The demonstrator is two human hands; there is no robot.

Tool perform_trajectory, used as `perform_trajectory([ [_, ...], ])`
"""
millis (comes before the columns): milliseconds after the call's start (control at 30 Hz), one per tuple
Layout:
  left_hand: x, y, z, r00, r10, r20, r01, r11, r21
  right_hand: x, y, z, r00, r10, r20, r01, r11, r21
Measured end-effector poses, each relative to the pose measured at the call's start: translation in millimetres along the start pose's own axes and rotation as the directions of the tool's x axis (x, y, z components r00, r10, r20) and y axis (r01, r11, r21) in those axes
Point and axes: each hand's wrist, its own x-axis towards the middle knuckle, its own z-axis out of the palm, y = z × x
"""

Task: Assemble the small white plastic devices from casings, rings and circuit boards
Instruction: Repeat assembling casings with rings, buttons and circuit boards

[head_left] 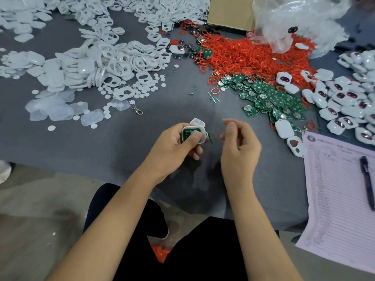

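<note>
Left hand (174, 142) holds a white casing (193, 134) with a green circuit board (188, 134) seated in it, thumb pressing on the board (grip tight round the casing), above the grey bench (101, 142). Right hand (237, 145) just beside, fingers loosely curled, grip holding nothing. Red rings (243, 55) heaped beyond, loose boards (269, 98) nearer, empty casings (97, 61) far left.

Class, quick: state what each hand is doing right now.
Left hand: grips a white casing, thumb pressing the circuit board inside.
Right hand: fingers loosely curled, holding nothing visible.
</note>
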Motion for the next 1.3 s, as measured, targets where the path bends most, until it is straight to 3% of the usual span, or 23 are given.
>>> perform_trajectory([
  [100, -0.1, 1.1, 1.1, 1.000, -0.007, -0.007, 0.007, 0.999, -0.049, 0.9, 0.8, -2.6, 0.971, 0.067, -0.230, -0.060, 0.997, 0.039],
  [200, 0.2, 1.9, 0.4, 0.999, -0.029, -0.041, 0.024, 0.993, -0.119, 2.5, 5.1, -1.2, 0.974, 0.075, -0.215, -0.101, 0.988, -0.113],
  [400, 0.6, 0.9, 1.5, 0.996, -0.022, -0.086, 0.010, 0.990, -0.141, 1.6, 9.6, 4.2, 0.999, -0.012, 0.048, 0.038, 0.815, -0.579],
  [533, -0.5, 0.0, 0.9, 0.990, -0.013, -0.142, -0.004, 0.993, -0.118, 1.4, 10.1, 6.8, 0.981, -0.034, 0.189, 0.144, 0.782, -0.607],
  [633, -0.8, 0.9, 2.4, 0.985, -0.015, -0.174, -0.006, 0.993, -0.120, 1.2, 8.0, 8.6, 0.928, -0.098, 0.360, 0.302, 0.765, -0.568],
  [700, -0.1, 2.3, 2.8, 0.982, -0.025, -0.189, -0.001, 0.990, -0.138, 0.9, 7.7, 9.5, 0.866, -0.119, 0.487, 0.425, 0.688, -0.588],
  [767, 0.2, 3.6, 2.9, 0.980, -0.037, -0.195, 0.004, 0.987, -0.163, 0.8, 9.8, 10.5, 0.839, -0.132, 0.528, 0.484, 0.624, -0.614],
  [1033, -1.6, 4.8, 4.3, 0.979, -0.015, -0.204, -0.012, 0.991, -0.132, -1.7, 14.5, 10.6, 0.927, -0.189, 0.324, 0.352, 0.738, -0.576],
  [1167, -1.6, 5.4, 3.8, 0.981, -0.020, -0.193, -0.007, 0.991, -0.137, -2.1, 11.6, 6.3, 0.968, -0.169, 0.185, 0.234, 0.873, -0.428],
  [1300, -0.5, 2.9, 2.6, 0.983, -0.027, -0.181, 0.002, 0.991, -0.136, -4.9, 9.6, 4.8, 0.977, -0.128, 0.173, 0.166, 0.960, -0.228],
])
